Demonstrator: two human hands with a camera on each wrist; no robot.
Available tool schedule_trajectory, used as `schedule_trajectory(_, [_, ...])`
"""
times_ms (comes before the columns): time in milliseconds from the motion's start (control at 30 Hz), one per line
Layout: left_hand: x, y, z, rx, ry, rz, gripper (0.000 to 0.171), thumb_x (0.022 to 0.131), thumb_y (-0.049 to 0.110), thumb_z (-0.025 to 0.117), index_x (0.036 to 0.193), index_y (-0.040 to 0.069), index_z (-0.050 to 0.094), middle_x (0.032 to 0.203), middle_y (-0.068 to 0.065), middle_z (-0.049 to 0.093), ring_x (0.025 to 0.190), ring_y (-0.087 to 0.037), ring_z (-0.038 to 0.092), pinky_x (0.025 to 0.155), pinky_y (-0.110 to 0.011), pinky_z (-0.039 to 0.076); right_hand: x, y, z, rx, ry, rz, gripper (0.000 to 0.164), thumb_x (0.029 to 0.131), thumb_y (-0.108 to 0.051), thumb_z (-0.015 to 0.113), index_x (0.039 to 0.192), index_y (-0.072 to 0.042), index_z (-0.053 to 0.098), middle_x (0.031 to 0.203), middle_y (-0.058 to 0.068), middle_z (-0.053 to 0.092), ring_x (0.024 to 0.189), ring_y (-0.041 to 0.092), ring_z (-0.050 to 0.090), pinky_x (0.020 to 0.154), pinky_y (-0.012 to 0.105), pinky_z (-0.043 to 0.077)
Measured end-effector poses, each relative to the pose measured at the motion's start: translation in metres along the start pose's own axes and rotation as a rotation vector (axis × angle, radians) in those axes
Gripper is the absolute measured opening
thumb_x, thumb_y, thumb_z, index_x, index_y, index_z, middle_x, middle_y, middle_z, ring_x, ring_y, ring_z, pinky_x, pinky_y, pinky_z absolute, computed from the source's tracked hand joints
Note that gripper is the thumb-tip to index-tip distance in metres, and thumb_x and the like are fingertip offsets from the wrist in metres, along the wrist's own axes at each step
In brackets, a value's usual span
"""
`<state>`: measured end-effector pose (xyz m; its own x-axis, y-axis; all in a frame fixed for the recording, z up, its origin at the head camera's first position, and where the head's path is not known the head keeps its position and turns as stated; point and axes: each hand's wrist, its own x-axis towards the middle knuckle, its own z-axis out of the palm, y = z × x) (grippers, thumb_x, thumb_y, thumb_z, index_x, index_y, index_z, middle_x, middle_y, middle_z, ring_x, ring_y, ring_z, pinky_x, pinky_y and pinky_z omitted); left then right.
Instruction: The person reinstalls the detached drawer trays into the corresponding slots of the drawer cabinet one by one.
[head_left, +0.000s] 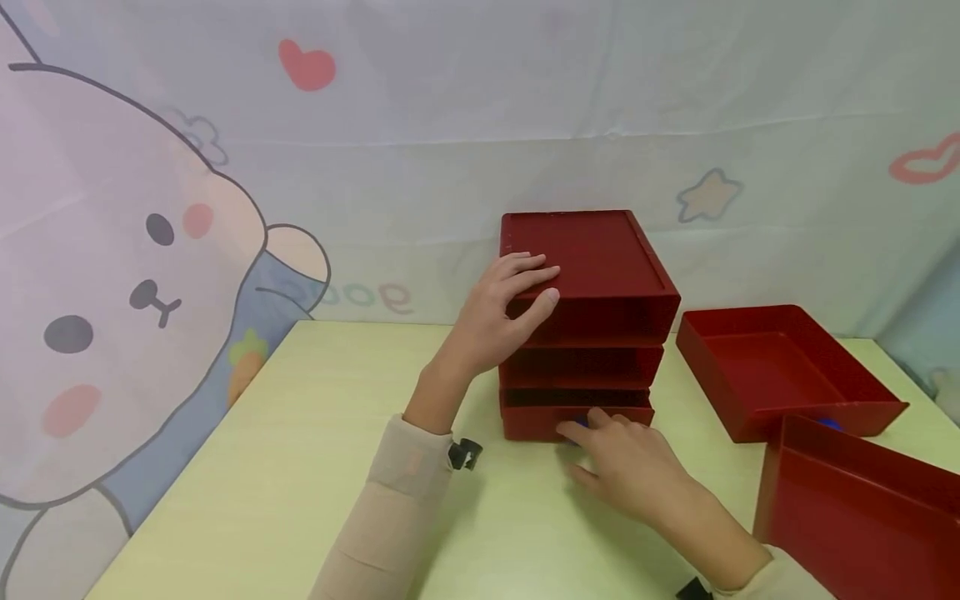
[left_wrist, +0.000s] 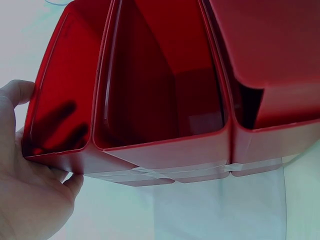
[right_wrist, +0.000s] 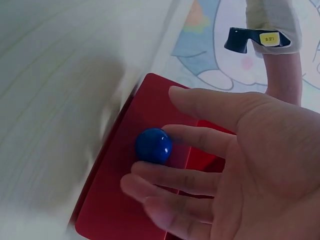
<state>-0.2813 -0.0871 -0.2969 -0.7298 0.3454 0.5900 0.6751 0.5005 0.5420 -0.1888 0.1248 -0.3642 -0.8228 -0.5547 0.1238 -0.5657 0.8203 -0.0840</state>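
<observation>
A red three-tier drawer cabinet [head_left: 577,250] stands on the table. My left hand [head_left: 498,312] rests on its top left front corner, fingers extended over the top and thumb near the front edge. The upper two slots [left_wrist: 165,75] hold no drawer. In the lowest slot sits a red drawer [head_left: 536,422] with a round blue knob [right_wrist: 154,146] on its front. My right hand [head_left: 633,467] is at that knob, fingers loosely extended; the right wrist view has the index and middle fingertips beside it, with no visible pinch. Whether they touch it is hard to tell.
Right of the cabinet, one removed red drawer [head_left: 772,367] lies upright on the table [head_left: 300,467]. Another red drawer [head_left: 862,508] leans tilted at the near right, in front of it. A cartoon-printed cloth [head_left: 450,100] hangs behind the table.
</observation>
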Motion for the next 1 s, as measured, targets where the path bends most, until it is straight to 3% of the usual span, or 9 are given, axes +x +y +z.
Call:
schedule_trajectory(167, [-0.0012, -0.0012, -0.0008, 0.006, 0.009, -0.004, 0.042, 0.107, 0.028, 0.063, 0.145, 0.011, 0.067, 0.157, -0.008, 0.055, 0.153, -0.023, 0.039, 0.128, -0.042, 0.031, 0.0007, 0.0001, 0.001, -0.015, -0.027, -0.009, 0.051, 0.092, -0.036, 0.082, 0.138, -0.018, 0.07, 0.109, 0.008, 0.069, 0.09, 0.025, 0.063, 0.065, 0.04, 0.055])
schedule_trajectory(367, [0.0005, -0.0007, -0.0008, 0.001, 0.008, 0.004, 0.042, 0.107, 0.028, 0.063, 0.145, 0.01, 0.067, 0.157, -0.009, 0.055, 0.153, -0.023, 0.038, 0.128, -0.042, 0.03, 0.0019, 0.0011, 0.0019, -0.041, -0.005, -0.013, 0.055, 0.092, -0.037, 0.082, 0.141, -0.016, 0.069, 0.107, 0.007, 0.067, 0.088, 0.022, 0.056, 0.067, 0.038, 0.053])
schedule_trajectory(500, [0.0012, 0.0007, -0.0007, 0.002, 0.002, -0.002, 0.043, 0.107, 0.029, 0.063, 0.145, 0.011, 0.067, 0.157, -0.008, 0.055, 0.153, -0.023, 0.038, 0.128, -0.042, 0.03, 0.0024, 0.0026, 0.0031, -0.039, 0.005, 0.001, 0.057, 0.092, -0.036, 0.083, 0.143, -0.015, 0.067, 0.111, 0.01, 0.067, 0.092, 0.025, 0.059, 0.071, 0.041, 0.055])
schedule_trajectory(733, [0.0015, 0.0019, -0.0015, 0.003, -0.007, -0.01, 0.043, 0.107, 0.028, 0.063, 0.146, 0.011, 0.067, 0.158, -0.008, 0.054, 0.153, -0.022, 0.037, 0.128, -0.043, 0.03, 0.0034, 0.0045, 0.0048, 0.062, -0.022, 0.03, 0.064, 0.095, -0.033, 0.081, 0.151, -0.01, 0.059, 0.13, 0.023, 0.065, 0.113, 0.041, 0.066, 0.093, 0.057, 0.058])
schedule_trajectory(1000, [0.0011, 0.0006, 0.0004, 0.01, -0.003, -0.007, 0.043, 0.107, 0.029, 0.063, 0.146, 0.011, 0.067, 0.158, -0.008, 0.054, 0.153, -0.022, 0.037, 0.128, -0.043, 0.031, 0.0036, 0.0052, 0.0058, 0.109, -0.042, 0.049, 0.067, 0.095, -0.033, 0.081, 0.153, -0.009, 0.057, 0.128, 0.019, 0.064, 0.111, 0.037, 0.065, 0.095, 0.055, 0.057])
